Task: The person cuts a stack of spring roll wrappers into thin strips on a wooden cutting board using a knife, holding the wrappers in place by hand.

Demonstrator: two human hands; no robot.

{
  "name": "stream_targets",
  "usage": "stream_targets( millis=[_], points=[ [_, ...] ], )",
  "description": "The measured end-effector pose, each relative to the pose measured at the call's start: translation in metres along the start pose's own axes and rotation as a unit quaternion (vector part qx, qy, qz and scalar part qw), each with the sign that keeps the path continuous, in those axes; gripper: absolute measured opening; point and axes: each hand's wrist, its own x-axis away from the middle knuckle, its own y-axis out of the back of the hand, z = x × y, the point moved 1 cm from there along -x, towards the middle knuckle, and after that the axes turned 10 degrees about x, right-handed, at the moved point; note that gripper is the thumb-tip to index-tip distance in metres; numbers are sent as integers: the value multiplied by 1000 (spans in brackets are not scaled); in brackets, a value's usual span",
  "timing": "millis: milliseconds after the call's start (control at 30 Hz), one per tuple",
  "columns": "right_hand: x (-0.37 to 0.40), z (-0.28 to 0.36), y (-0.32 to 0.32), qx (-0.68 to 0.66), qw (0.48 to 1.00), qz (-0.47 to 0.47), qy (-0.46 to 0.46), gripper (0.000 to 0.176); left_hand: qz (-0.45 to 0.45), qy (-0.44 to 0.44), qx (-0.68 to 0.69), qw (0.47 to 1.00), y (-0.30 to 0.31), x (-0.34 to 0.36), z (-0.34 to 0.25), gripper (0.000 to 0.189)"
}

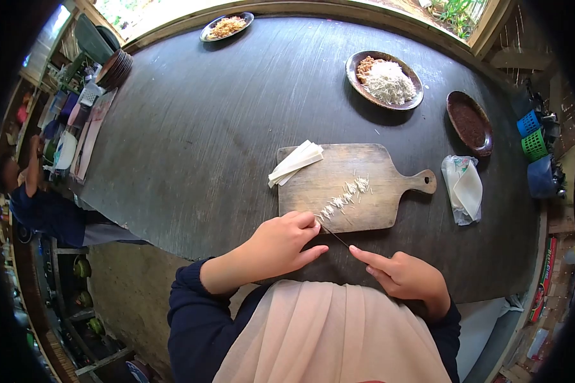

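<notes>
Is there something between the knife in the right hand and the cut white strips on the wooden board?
Nothing visible. The right hand holds the knife, whose blade ends beside the left hand at the near edge of the cutting board. The cut white strips lie just beyond, with only bare wood between.

Navy sleeves [191, 300] — pale peach scarf [326, 338]

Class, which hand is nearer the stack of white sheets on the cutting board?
Left. The left hand rests at the near edge of the board, below the stack; the right hand sits off the board, farther right.
</notes>
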Motion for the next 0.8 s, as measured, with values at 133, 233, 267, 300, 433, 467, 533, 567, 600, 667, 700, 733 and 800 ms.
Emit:
stream_targets(
  millis=[133, 233, 267, 300, 433, 467, 533, 567, 600, 667, 700, 733, 800],
  points=[
    [2, -5, -1, -12, 1000, 2, 13, 58, 4, 2, 4, 1000, 1, -1, 1, 33],
    [2, -1, 3, -6, 1000, -1, 7, 58, 4, 4, 11, 1000, 3, 0, 1, 33],
    [1, -1, 1, -6, 1000, 0, 7, 58, 4, 5, 12, 1000, 3, 0, 0, 33],
    [-1, -1, 0, -4, 1000, -12, 3, 58, 6, 7, 15, 1000, 4, 0, 0, 33],
    [-3, 0, -1, -2, 1000, -19, 8, 60, 16, 7, 23, 1000, 3, 0, 2, 33],
    [-4, 0, -1, -1, 1000, -18, 9, 60, 15, 8, 23, 1000, 3, 1, 3, 33],
    [-4, 0, -2, -13, 1000, -14, 4, 60, 7, -3, 21, 1000, 2, 1, 3, 33],
    [-5, 0, -3, -13, 1000, -14, 3, 60, 7, -3, 22, 1000, 2, 1, 3, 33],
    [-5, 0, -3, -10, 1000, -15, 3, 60, 6, -7, 17, 1000, 2, 1, 3, 33],
    [-6, -1, -4, -6, 1000, -15, 4, 60, 4, -10, 12, 1000, 1, 1, 2, 33],
    [-7, -1, -4, -6, 1000, -13, 4, 59, 4, -9, 8, 1000, 1, 1, 2, 33],
    [-7, -1, -4, -7, 1000, -12, 3, 59, 3, -8, 4, 1000, 1, 1, 1, 33],
    [-10, 2, -3, -12, 1000, -17, 0, 57, 1, -9, 2, 1000, 1, 1, 0, 33]
  ],
)
